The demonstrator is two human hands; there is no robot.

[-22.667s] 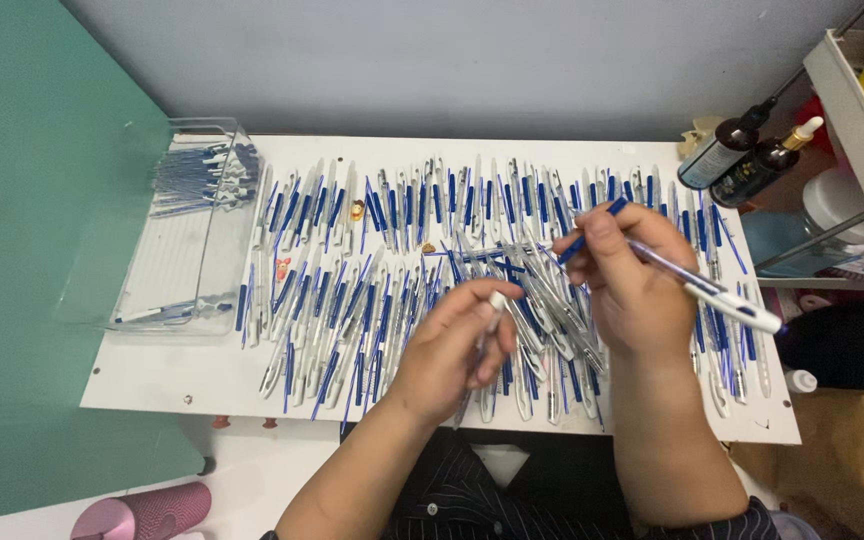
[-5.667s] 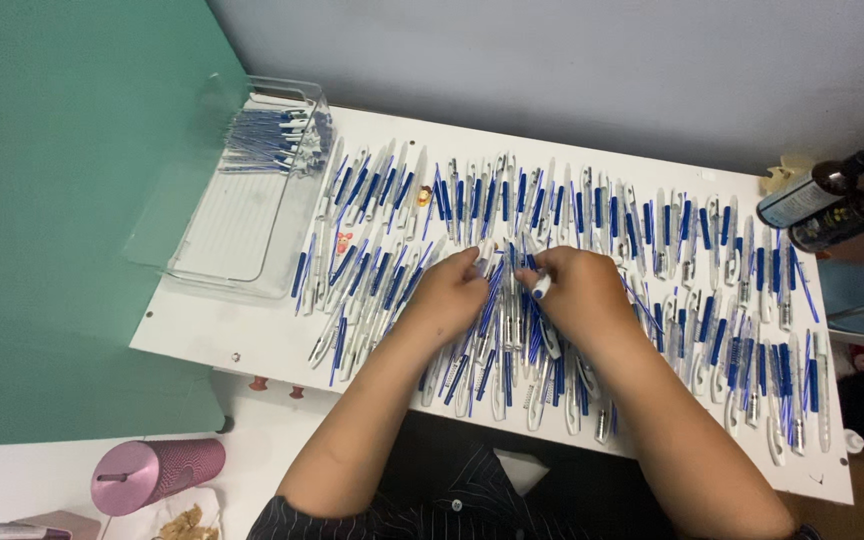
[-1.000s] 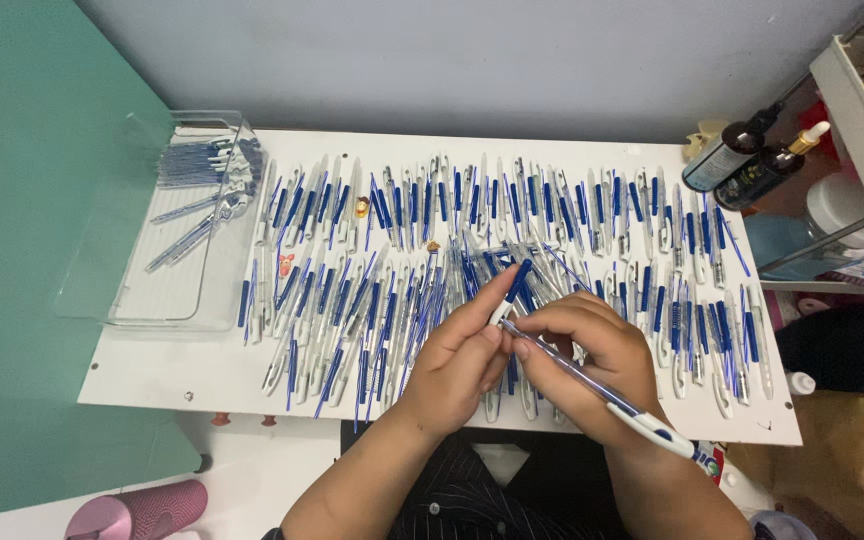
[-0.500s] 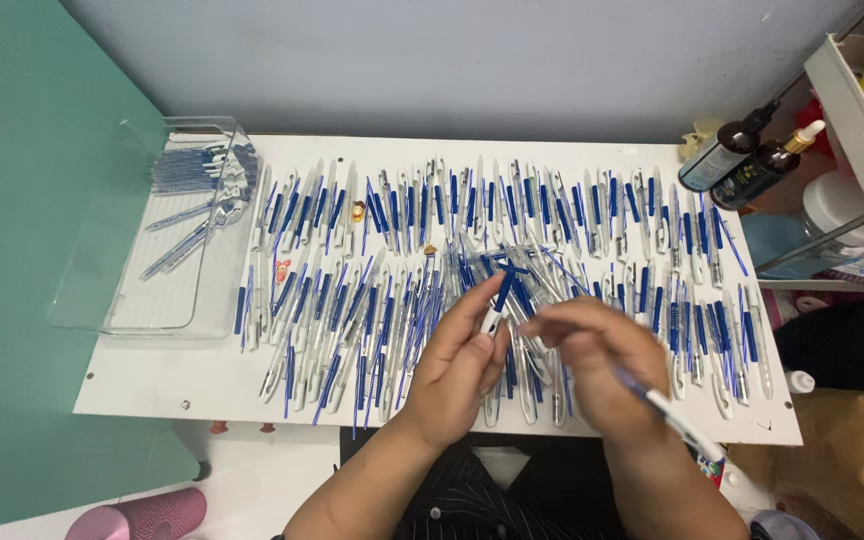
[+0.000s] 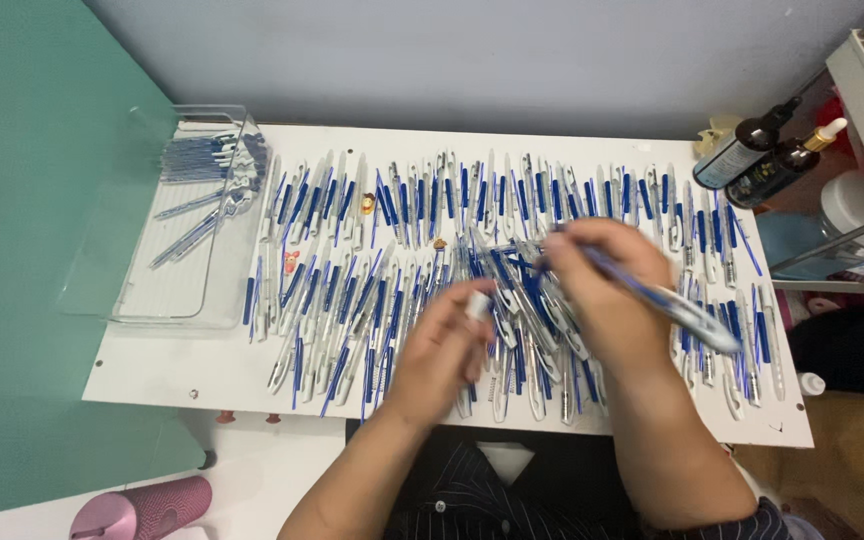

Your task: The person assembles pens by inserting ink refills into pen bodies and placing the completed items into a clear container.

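right hand (image 5: 607,300) pinches a blue pen (image 5: 672,305), barrel trailing rightward; left hand (image 5: 442,350) pinches a white cap (image 5: 478,303) just beside.

Two dark bottles are standing at the far right beside the board: a pump bottle (image 5: 735,157) and a dropper bottle (image 5: 778,174), each bearing a pale label. No screens or signs are being shown.

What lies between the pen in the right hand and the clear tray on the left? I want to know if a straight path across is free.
The left hand and rows of pens on the white board lie between the right hand's pen and the clear tray; nothing taller stands there.
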